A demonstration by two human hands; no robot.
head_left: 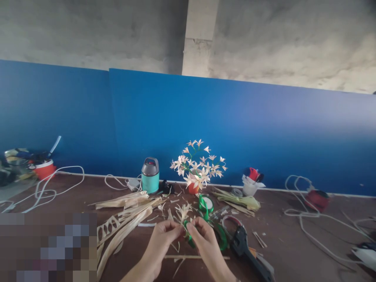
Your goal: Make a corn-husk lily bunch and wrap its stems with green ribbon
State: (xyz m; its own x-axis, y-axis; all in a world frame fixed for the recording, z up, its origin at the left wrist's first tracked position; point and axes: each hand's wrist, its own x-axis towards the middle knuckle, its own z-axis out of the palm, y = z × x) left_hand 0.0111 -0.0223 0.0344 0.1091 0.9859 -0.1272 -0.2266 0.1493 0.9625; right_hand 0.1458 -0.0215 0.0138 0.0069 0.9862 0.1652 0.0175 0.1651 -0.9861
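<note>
A pale flower [183, 212] of dried husk stands upright between my hands. My left hand [164, 239] is closed, thumb and fingers pinching the flower near its base. Close on its right, my right hand [205, 238] is pinched shut at a strip of green tape [186, 224]; the fingers partly hide the stem and the tape. Just beyond my hands stands a roll of green tape [206, 204], and another green roll [222, 237] lies partly behind my right hand. A thin stick [194, 257] rests on the table below my wrists.
Dried husks [126, 225] spread on the left. A black glue gun [245, 248] lies at the right. Behind are a teal canister [150, 182], husk flowers [202, 172] in an orange pot [193, 188], and a white cup [249, 187]. White cables [302, 219] cross the right side.
</note>
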